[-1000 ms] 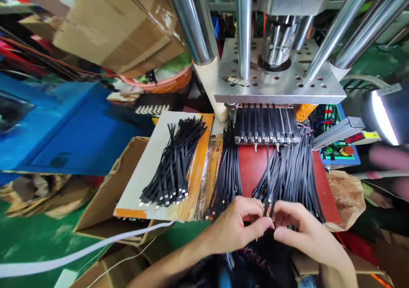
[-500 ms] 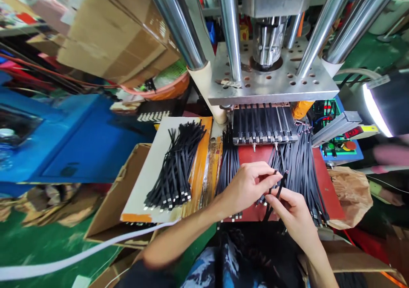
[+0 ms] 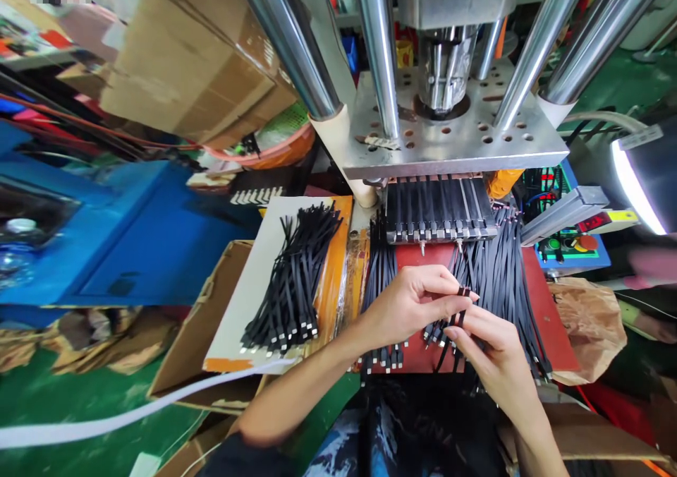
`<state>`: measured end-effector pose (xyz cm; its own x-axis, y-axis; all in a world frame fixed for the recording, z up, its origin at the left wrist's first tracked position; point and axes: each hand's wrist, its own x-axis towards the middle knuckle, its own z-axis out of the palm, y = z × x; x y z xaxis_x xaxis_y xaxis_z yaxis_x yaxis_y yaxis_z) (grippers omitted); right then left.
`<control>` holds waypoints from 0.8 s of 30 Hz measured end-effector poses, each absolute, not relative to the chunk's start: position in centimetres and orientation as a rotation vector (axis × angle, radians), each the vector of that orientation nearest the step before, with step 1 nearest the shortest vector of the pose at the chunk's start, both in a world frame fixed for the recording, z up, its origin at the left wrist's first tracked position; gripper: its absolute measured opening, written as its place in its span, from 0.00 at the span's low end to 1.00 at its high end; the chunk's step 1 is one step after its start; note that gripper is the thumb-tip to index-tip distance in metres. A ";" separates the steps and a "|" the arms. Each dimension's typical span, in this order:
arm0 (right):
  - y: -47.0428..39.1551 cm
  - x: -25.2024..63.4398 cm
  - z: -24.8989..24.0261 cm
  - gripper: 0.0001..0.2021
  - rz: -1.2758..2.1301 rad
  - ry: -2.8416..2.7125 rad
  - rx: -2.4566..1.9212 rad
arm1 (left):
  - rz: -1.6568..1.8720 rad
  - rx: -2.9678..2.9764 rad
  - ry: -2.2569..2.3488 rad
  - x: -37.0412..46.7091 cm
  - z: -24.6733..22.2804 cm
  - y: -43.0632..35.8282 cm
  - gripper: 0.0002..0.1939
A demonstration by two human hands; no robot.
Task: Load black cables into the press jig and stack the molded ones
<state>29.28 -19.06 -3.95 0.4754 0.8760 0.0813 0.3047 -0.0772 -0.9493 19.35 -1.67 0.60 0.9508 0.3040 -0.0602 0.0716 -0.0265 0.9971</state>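
Observation:
Over the red mat (image 3: pixel 417 258), both hands are pinching a short stretch of flat black cable (image 3: pixel 462 317). My left hand (image 3: pixel 410 306) has its thumb and forefinger closed on the upper part, where dark bits show between the fingertips. Just below, my right hand (image 3: pixel 491 339) pinches the cable from the right; much of it is covered by fingers. A thick bundle of black flat cables (image 3: pixel 494 272) lies beside and behind the right hand. Another cable bundle (image 3: pixel 379 265), with metal plugs at its near ends, lies left of my left hand.
A metal press plate (image 3: pixel 455 154) hangs over a fixture (image 3: pixel 438 212) with a row of cables in it. Left, a white board (image 3: pixel 238 308) carries a cable pile (image 3: pixel 296 279). A lamp (image 3: pixel 637 188), control box (image 3: pixel 574 248) and brown paper (image 3: pixel 587 329) are right.
My hands have drawn closer together at the fingertips. The cable end that stuck up between them is now mostly covered by my fingers. The camera view has shifted slightly.

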 end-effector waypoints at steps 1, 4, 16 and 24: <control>-18.8 29.2 -4.0 0.18 0.650 -1.034 -1.626 | 0.204 1.641 0.286 19.5 0.8 -1.7 0.16; -18.6 28.3 -5.0 0.19 0.707 -0.936 -1.645 | 0.308 1.807 0.273 20.5 1.7 -1.1 0.16; -14.8 42.0 -0.2 0.26 0.738 -1.258 -1.807 | 0.601 2.442 0.602 32.3 -2.5 7.8 0.16; -5.0 49.8 -1.9 0.28 0.704 -1.361 -1.709 | 0.699 2.661 -0.089 28.2 -3.5 6.3 0.16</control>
<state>49.77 -5.03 -1.88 0.2587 0.9638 0.0644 0.5043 -0.0779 -0.8600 28.16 6.26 -3.54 0.8739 0.0365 0.4847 -0.1563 -0.9231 0.3513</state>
